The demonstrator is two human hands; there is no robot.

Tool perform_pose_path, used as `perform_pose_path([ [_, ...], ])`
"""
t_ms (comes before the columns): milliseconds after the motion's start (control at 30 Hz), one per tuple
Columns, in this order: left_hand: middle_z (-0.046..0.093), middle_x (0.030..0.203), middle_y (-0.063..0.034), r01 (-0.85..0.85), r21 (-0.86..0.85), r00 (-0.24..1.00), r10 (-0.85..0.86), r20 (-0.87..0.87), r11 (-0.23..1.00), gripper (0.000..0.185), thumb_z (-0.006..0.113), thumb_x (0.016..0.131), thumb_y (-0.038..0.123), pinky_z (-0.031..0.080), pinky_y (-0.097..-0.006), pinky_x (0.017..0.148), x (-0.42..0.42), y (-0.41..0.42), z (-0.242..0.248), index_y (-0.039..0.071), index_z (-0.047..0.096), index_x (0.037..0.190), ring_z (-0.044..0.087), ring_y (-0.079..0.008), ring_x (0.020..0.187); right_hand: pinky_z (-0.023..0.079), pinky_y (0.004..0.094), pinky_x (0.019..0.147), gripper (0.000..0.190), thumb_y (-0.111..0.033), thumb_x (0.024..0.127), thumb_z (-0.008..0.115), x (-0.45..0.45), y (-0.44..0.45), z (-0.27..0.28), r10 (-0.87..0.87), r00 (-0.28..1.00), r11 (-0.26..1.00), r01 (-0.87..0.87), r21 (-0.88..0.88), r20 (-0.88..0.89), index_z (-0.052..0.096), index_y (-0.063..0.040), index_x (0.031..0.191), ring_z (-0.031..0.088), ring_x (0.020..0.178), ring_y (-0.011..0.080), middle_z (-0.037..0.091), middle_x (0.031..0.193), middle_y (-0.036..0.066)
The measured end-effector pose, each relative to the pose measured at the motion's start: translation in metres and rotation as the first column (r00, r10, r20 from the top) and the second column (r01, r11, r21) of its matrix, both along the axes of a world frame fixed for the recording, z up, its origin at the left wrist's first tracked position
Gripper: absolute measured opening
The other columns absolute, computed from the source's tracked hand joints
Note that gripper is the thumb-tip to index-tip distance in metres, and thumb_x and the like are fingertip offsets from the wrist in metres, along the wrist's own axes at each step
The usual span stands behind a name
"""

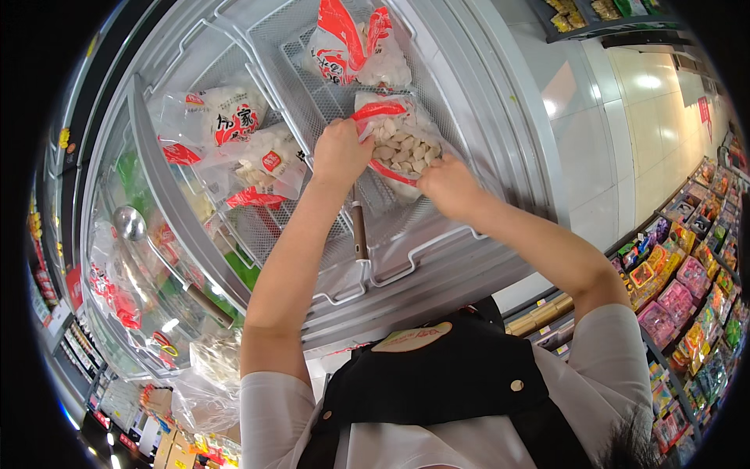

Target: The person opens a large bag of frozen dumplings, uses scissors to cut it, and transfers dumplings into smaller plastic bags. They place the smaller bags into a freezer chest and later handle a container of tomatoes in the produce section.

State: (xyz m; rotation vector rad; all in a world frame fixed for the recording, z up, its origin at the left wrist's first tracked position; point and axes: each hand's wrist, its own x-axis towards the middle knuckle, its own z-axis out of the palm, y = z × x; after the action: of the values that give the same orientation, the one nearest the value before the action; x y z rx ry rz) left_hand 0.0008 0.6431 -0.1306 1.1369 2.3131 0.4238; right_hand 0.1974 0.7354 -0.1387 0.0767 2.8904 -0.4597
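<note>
Both my hands grip the mouth of an open clear bag of frozen dumplings [404,140] with a red printed band. My left hand [343,149] pinches its left edge; my right hand [448,184] holds the lower right edge. Pale dumplings show through the opening. The bag rests in a white wire basket [375,278] inside a chest freezer. Below my left hand, a brown-handled utensil [359,231] stands in the basket, its head hidden. Another dumpling bag [357,53] sits just beyond.
Further bags of frozen food [234,114] fill the basket on the left. On the freezer's glass lid [140,176] lie a metal ladle [130,224] and scissors [165,344]. Shelves of packaged goods [674,287] stand at right, beside a tiled floor [592,146].
</note>
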Motion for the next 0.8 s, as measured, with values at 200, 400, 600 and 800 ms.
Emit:
perform_pose_path([
  [200,0.044,0.122,-0.0235,-0.009,-0.008,0.995,0.010,0.104,1.000,0.059,0.057,0.074,-0.006,0.051,-0.0461,0.083,0.011,-0.016,-0.008,0.002,0.038,0.130,0.057,-0.0442,0.098,0.049,0.0411,0.067,0.008,-0.014,0.071,0.060,-0.004,-0.034,0.018,0.070,0.995,0.991,-0.062,-0.118,0.067,0.065,-0.008,0.068,0.063,0.077,0.0258,0.061,0.075,0.009],
  [400,0.040,0.127,-0.0252,0.011,0.011,0.989,-0.012,0.145,1.000,0.074,0.055,0.072,-0.011,0.050,-0.0462,0.085,0.009,-0.041,-0.012,0.008,0.028,0.139,0.055,-0.0449,0.103,0.049,0.0430,0.077,0.017,-0.020,0.086,0.058,-0.021,0.032,0.017,-0.456,0.888,0.843,0.453,-0.292,0.060,0.067,-0.005,0.089,0.060,0.089,0.0359,0.056,0.097,0.018],
  [600,0.036,0.129,-0.0280,-0.021,0.029,0.989,0.016,0.147,0.999,0.077,0.054,0.071,-0.012,0.050,-0.0460,0.086,0.014,-0.042,-0.017,0.010,0.027,0.139,0.054,-0.0459,0.105,0.048,0.0449,0.086,0.023,-0.005,0.082,0.057,-0.025,0.039,-0.003,-0.537,0.805,0.816,0.572,-0.088,0.252,0.063,-0.004,0.104,0.058,0.097,0.0405,0.047,0.114,0.027],
  [800,0.036,0.127,-0.0301,-0.047,-0.063,0.984,0.057,0.167,0.997,0.086,0.063,0.067,-0.006,0.050,-0.0450,0.087,0.015,-0.045,-0.016,0.016,0.023,0.141,0.054,-0.0466,0.104,0.050,0.0461,0.081,0.020,0.004,0.075,0.055,-0.033,0.050,-0.050,-0.480,0.819,0.866,0.500,0.019,0.315,0.060,0.002,0.094,0.060,0.093,0.0427,0.051,0.111,0.028],
])
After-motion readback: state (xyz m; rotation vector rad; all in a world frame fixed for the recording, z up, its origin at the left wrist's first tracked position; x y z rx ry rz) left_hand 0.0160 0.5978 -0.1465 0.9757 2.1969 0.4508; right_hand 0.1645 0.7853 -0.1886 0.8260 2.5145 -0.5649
